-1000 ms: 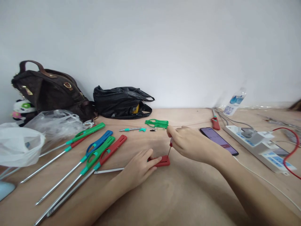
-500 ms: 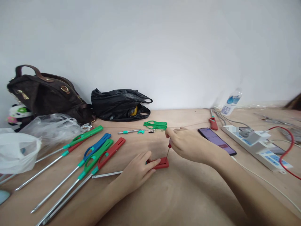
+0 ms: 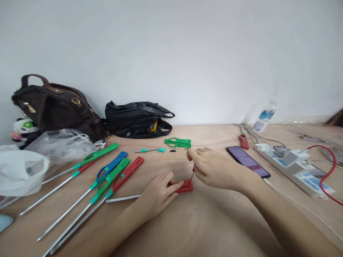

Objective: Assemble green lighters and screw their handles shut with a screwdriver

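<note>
Bent fingers of the right hand close round a small screwdriver as I watch through the head camera, its red collar and thin shaft showing below them. Its shaft slants down to the far-right end of the red stick lighter, which lies just below and a little left of that grip. I have the left hand palm-down over the lighter's middle, fingers folded onto it and one laid along the handle, pinning it to the table; how hard they press I can't tell. From under that hand, the metal barrel pokes out leftward.

Just beyond both hands I see a green casing, with a loose metal tube and a teal piece beside it. Right of the right hand, past the wrist, lies a phone (its screen is lit), then a white power strip. Left of the left hand, more stick lighters fan out in red, green and blue; farther off sits a black plastic bag.
</note>
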`<state>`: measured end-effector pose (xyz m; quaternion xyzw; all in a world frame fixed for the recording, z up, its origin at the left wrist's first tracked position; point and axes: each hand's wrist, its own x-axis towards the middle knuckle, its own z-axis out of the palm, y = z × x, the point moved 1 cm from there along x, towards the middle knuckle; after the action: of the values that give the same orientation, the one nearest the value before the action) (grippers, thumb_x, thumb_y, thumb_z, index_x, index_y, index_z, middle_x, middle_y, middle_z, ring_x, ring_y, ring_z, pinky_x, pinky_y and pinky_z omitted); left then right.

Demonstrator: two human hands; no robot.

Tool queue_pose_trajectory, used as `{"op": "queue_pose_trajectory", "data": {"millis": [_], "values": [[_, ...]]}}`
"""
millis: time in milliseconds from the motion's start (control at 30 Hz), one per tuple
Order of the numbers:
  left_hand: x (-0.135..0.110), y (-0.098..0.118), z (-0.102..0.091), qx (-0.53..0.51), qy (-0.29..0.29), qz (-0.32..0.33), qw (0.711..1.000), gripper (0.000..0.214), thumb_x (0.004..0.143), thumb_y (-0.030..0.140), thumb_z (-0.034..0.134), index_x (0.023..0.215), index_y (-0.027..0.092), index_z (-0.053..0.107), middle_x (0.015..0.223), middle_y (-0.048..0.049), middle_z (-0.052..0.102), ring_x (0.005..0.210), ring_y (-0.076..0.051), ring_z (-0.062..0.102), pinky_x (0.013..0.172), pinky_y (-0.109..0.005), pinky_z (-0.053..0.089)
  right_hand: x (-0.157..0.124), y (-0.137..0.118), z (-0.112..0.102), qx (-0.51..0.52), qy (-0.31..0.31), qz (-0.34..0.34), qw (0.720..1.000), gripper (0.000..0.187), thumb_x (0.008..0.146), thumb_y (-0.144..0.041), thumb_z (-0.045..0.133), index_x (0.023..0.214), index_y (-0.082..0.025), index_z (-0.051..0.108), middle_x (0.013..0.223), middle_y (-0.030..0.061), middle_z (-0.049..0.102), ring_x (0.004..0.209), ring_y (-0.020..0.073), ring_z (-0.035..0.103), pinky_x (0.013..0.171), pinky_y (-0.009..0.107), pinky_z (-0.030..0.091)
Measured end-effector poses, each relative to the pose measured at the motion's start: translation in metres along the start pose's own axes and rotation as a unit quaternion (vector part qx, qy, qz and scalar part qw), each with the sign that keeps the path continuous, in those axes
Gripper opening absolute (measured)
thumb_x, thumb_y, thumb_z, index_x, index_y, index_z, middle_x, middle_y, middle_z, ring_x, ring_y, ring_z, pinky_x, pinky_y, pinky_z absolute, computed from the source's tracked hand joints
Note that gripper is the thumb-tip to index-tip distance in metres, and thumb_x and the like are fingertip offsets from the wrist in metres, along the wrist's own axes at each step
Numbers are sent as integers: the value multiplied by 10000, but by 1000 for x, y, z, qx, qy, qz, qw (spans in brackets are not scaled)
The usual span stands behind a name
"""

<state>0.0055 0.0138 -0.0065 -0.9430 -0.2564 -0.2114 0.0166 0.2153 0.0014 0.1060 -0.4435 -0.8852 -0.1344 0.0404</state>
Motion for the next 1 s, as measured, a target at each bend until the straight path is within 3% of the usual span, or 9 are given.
{"op": "queue_pose_trajectory", "data": {"millis": [200,333,500,600,700,833,1000], "values": [[0,0,-1,-10,-7,-9,1000,316,952,209,434,1220,213,602,889,-53,529,771,-185,532,666,-296,479,9,4,10,-29,1,8,1000,39,894,-161,576,869,-139,596,778,92,698,657,198,617,583,281,340],[0,1,-2,-13,-9,-10,1000,307,949,200,437,1203,203,611,893,-61,532,777,-194,535,667,-305,483,10,2,7,-50,-1,17,999,216,942,-265,541,789,-138,625,731,113,696,617,213,625,576,294,348],[1,1,-2,-13,-9,-9,1000,304,945,187,452,1205,199,609,893,-59,530,771,-190,534,659,-296,479,-2,2,-2,45,-28,8,999,170,950,-133,412,1016,-114,567,729,63,675,643,193,596,564,265,343],[0,1,-2,-11,-11,-13,1000,306,944,196,465,1215,210,607,892,-53,523,775,-187,536,667,-294,482,1,3,-1,59,-54,20,997,163,906,-55,418,952,-126,557,742,55,670,608,164,570,534,248,321],[-1,0,-1,-9,-16,-13,1000,311,946,198,464,1223,218,604,916,-57,523,798,-190,537,683,-300,487,9,3,4,4,-18,18,1000,89,913,-126,511,867,-140,586,778,79,683,646,171,603,588,260,349],[-1,-1,1,-4,0,-8,1000,307,951,200,449,1213,208,610,899,-57,522,788,-191,535,673,-300,481,13,4,9,-48,-5,15,999,192,919,-199,553,742,-147,607,730,97,681,672,197,629,649,289,378],[0,0,-1,-9,1,-9,1000,307,953,211,447,1212,204,613,890,-60,532,773,-194,541,658,-299,480,2,10,5,32,-8,23,999,147,919,-126,471,967,-127,610,852,97,706,756,199,638,639,275,390]]}}
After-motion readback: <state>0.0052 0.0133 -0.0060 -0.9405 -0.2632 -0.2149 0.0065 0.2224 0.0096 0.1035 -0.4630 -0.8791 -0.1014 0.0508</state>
